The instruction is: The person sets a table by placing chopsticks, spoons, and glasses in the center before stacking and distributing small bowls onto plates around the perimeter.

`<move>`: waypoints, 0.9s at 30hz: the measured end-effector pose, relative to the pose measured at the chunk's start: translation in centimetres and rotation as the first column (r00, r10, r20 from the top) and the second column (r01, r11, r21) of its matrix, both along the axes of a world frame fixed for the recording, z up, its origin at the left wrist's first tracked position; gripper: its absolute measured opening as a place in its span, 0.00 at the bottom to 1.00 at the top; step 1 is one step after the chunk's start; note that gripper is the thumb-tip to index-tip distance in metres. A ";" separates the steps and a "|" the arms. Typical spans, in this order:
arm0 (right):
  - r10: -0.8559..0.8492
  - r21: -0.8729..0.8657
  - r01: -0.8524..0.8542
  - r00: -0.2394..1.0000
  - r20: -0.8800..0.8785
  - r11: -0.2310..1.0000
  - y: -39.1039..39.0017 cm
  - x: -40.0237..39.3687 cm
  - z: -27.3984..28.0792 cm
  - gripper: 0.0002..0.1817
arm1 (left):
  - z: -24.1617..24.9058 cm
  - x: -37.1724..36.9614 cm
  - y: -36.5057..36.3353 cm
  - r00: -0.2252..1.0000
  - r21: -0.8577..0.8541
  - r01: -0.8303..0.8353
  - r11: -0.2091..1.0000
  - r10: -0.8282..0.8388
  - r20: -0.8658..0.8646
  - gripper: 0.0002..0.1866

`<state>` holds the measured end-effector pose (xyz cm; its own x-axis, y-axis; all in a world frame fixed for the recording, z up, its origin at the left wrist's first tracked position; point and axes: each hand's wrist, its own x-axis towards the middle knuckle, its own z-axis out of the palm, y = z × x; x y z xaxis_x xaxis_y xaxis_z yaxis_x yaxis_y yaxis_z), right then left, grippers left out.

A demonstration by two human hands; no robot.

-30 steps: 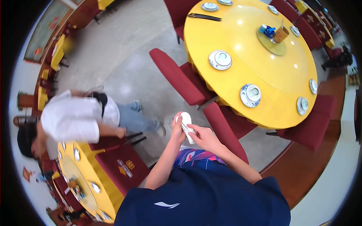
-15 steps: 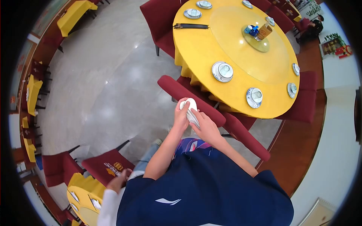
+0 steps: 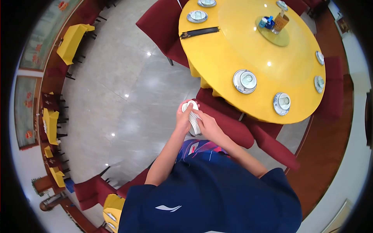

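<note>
My left hand [image 3: 183, 119] is wrapped round a stack of white soup spoons [image 3: 194, 123], its thumb lying over the upper end. The spoons nest in one another, and their layered edges show as stripes. From the other side, my right hand [image 3: 207, 125] grips the stack lower down, with its fingers on the layers. Both hands are in front of my body, just left of a dark red chair back [image 3: 227, 126]. Beyond the chair stands a round table with a yellow cloth [image 3: 217, 58].
Around the table are place settings, such as a plate with a bowl and glass [image 3: 245, 81] and another setting [image 3: 282, 103]. Black chopsticks [image 3: 200, 32] lie near its left edge. A glass turntable [image 3: 276, 39] carries a brown holder [image 3: 280, 22]. Grey floor [image 3: 116, 85] extends to the left.
The view has shifted, so the table sits further right. The spoon stack shows more of its layered edges between my hands. Another person's arm at the lower left is gone from view.
</note>
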<state>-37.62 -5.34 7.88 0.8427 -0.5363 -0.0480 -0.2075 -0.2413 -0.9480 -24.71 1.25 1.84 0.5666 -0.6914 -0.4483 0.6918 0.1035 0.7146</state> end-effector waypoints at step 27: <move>-0.576 0.251 0.573 0.815 -0.067 0.781 0.1 35.3 -4.9 0.34 | 0.8 37.1 -9.2 0.717 -0.050 0.697 0.715 -0.696 0.034 0.14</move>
